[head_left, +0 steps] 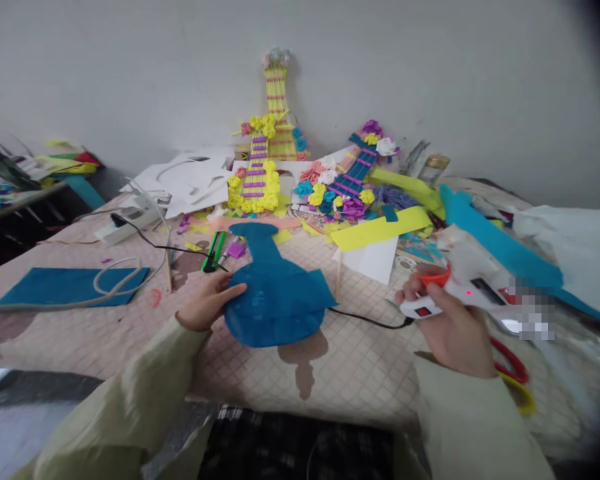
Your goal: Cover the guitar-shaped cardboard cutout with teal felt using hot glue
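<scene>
My left hand grips the left edge of a blue guitar-shaped piece, thumb on top and fingers beneath. A narrow neck with a wider head points toward the wall, and a lighter blue flap sticks out at its right side. Off to the right, my right hand is closed around a white glue gun with an orange trigger and a small red light. From the gun's rear a black cord runs left toward the blue piece. The gun's front part is partly blurred by pixelation.
Flower-decorated guitar shapes lean near the wall. Yellow paper and a long blue strip lie right. A green cutter, power strip, cable and blue sheet are left. Red-handled scissors lie beside my right wrist.
</scene>
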Tool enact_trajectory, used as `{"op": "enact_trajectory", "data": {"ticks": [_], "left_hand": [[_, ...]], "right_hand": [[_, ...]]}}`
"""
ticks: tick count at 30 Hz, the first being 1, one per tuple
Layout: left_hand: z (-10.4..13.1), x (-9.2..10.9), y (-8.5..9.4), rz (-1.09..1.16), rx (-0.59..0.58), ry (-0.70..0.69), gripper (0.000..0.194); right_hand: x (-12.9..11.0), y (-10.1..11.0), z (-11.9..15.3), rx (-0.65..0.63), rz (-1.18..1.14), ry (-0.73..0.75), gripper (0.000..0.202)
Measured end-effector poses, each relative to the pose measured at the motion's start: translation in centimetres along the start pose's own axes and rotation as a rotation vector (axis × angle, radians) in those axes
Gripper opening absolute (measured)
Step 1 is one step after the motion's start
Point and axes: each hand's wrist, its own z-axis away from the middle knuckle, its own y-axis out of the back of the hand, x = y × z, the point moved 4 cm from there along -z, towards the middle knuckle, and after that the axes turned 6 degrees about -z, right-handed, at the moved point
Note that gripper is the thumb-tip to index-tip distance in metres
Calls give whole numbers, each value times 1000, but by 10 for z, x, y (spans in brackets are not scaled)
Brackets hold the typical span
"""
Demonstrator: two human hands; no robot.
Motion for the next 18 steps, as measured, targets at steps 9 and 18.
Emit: {"op": "enact_trajectory", "data": {"ticks": [9, 18], "left_hand": [[14, 27, -30, -976, -109, -548, 32], [-32, 51, -157, -1194, -266, -760, 38]], "right_hand": [[17, 14, -23, 8, -10, 46, 13], [28, 28, -23, 58, -70, 26, 11]]}}
